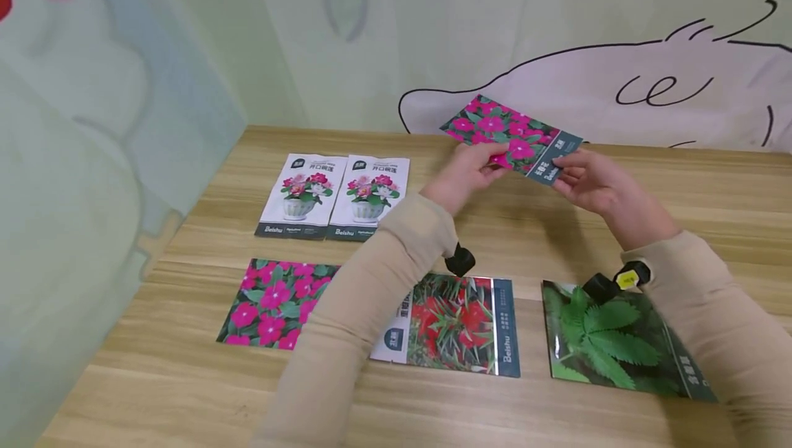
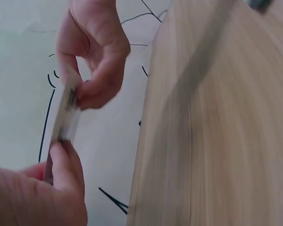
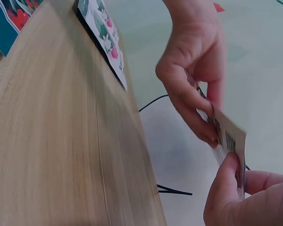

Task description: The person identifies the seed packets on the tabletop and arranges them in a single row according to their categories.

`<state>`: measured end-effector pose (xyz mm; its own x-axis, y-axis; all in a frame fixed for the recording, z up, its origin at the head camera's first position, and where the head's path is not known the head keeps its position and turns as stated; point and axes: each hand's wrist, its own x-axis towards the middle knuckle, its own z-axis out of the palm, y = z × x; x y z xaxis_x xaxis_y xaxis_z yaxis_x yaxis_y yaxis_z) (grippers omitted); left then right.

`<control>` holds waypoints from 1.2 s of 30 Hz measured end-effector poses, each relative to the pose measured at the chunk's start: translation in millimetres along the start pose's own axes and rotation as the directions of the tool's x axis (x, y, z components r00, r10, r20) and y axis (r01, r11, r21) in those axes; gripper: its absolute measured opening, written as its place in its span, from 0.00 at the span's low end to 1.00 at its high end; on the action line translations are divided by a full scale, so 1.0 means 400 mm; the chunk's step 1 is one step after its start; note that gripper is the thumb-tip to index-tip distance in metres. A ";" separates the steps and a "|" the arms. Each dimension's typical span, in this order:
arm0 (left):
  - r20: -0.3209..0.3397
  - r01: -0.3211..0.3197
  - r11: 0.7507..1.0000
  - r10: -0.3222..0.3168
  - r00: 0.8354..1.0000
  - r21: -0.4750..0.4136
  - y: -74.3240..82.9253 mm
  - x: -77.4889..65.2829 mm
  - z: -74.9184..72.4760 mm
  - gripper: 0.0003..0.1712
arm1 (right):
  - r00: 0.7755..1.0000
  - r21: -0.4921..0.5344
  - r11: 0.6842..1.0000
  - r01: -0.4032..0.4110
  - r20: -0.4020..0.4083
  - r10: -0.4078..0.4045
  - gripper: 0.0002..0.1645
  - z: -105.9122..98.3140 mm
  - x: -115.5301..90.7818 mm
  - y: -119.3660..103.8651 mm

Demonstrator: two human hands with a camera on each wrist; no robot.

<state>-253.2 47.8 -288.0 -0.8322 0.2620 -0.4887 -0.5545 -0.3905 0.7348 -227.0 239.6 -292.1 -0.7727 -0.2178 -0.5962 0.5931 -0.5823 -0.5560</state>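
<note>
A seed packet (image 1: 495, 125) printed with pink flowers is held tilted above the back of the table. My left hand (image 1: 468, 174) pinches its lower left side between thumb and fingers. At the dark-banded right end, my right hand (image 1: 592, 183) grips the same packet. Both wrist views show the packet (image 2: 65, 110) almost edge-on, with the left hand (image 2: 42, 193) and right hand (image 2: 96, 52) at opposite ends. Below the arms lie another pink-flower packet (image 1: 270, 304), partly covered by the left sleeve, and a red-flower packet (image 1: 454, 324).
Two white packets with potted flowers (image 1: 304, 194) lie side by side at the back left of the wooden table (image 1: 155, 365). A green-leaf packet (image 1: 609, 341) lies at the front right, partly under the right forearm. A wall with cartoon drawings (image 1: 470, 22) stands behind.
</note>
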 end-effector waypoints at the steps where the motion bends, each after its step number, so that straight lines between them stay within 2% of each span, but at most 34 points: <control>1: -0.001 0.026 1.000 -0.026 1.000 0.011 0.003 0.004 -0.003 0.08 | 1.000 0.011 1.000 -0.005 0.002 0.005 0.29 -0.002 -0.001 -0.001; 2: 0.002 0.053 0.998 -0.053 0.999 0.042 0.007 0.006 -0.007 0.06 | 1.000 0.017 1.000 -0.007 0.008 0.007 0.28 -0.004 -0.002 -0.003; 3: -0.027 0.108 0.993 -0.110 0.994 -0.057 0.011 0.010 -0.009 0.03 | 1.000 0.023 1.000 -0.009 0.017 0.008 0.26 -0.008 -0.004 -0.004; 4: -0.028 0.128 0.992 -0.128 0.991 -0.006 0.016 0.011 -0.014 0.01 | 1.000 0.022 1.000 -0.010 0.026 0.009 0.23 -0.011 -0.005 -0.005; 7: -0.007 0.160 0.977 -0.161 0.987 0.141 0.030 0.009 -0.031 0.03 | 0.997 -0.013 1.000 0.001 0.073 0.000 0.13 -0.018 -0.011 -0.006; 10: 0.051 0.158 0.951 -0.177 0.983 0.265 0.042 0.002 -0.049 0.02 | 0.993 -0.111 0.994 0.018 0.120 -0.005 0.10 -0.019 -0.016 -0.007; 12: 0.100 0.150 0.930 -0.194 0.976 0.336 0.047 -0.002 -0.060 0.07 | 0.989 -0.197 0.980 0.032 0.150 -0.002 0.11 -0.018 -0.020 -0.008; 16: 0.190 0.120 0.883 -0.228 0.955 0.453 0.051 -0.010 -0.081 0.20 | 0.985 -0.392 0.917 0.075 0.172 -0.007 0.11 -0.010 -0.026 -0.001; 19: 0.235 0.097 0.860 -0.243 0.941 0.500 0.054 -0.016 -0.090 0.23 | 0.983 -0.448 0.889 0.093 0.184 -0.010 0.10 -0.003 -0.025 0.005; 21: 0.241 0.097 0.855 -0.251 0.938 0.510 0.056 -0.021 -0.092 0.23 | 0.981 -0.457 0.883 0.103 0.191 -0.015 0.10 0.000 -0.022 0.008; 23: 0.237 0.095 0.851 -0.249 0.939 0.516 0.055 -0.023 -0.092 0.23 | 0.979 -0.459 0.881 0.116 0.201 -0.024 0.10 0.000 -0.019 0.009; 27: 0.203 0.085 0.846 -0.221 0.954 0.526 0.056 -0.025 -0.096 0.21 | 0.978 -0.445 0.886 0.130 0.202 -0.042 0.09 -0.002 -0.015 0.013; 31: 0.173 0.072 0.850 -0.188 0.967 0.522 0.060 -0.024 -0.116 0.20 | 0.981 -0.407 0.905 0.123 0.190 -0.048 0.08 -0.004 -0.013 0.018; 34: 0.158 0.062 0.853 -0.167 0.973 0.519 0.065 -0.024 -0.136 0.19 | 0.983 -0.396 0.912 0.102 0.179 -0.032 0.12 0.001 -0.009 0.027; 36: 0.150 0.053 0.854 -0.152 0.977 0.518 0.069 -0.024 -0.149 0.20 | 0.985 -0.415 0.905 0.090 0.173 -0.019 0.15 0.007 -0.005 0.035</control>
<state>-260.6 -18.0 -291.0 -0.7283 0.4478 -0.5187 -0.5171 0.1377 0.8448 -217.8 229.7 -296.8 -0.8111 -0.3390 -0.4766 0.5612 -0.2218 -0.7974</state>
